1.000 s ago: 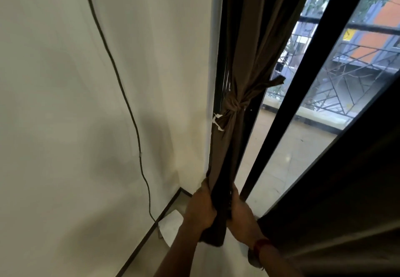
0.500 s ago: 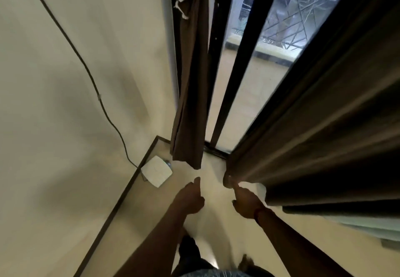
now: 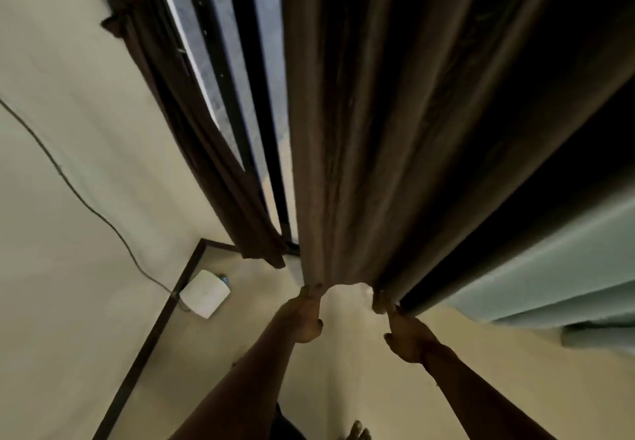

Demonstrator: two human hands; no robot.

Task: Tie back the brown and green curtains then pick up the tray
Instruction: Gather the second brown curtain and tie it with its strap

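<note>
Loose brown curtain [image 3: 360, 164], centre, hanging before the window; lower hem pinched by left hand [image 3: 304, 316] and right hand [image 3: 407, 336], fingertips closed on fabric, hands apart. Left: tied brown curtain [image 3: 213, 164]. Right: green curtain [image 3: 549, 267]. Floor corner: white box [image 3: 205, 293].

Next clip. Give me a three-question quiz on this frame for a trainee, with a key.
1. True or false: the left hand and the right hand both hold the bottom edge of the wide brown curtain.
2. What lies on the floor in the corner, where the cable ends? A) a white box B) a tray C) a shoe
3. Fill in: the narrow dark curtain by the wall hangs to the ____ of the held one.

Key: 1 true; 2 A; 3 left.
</note>
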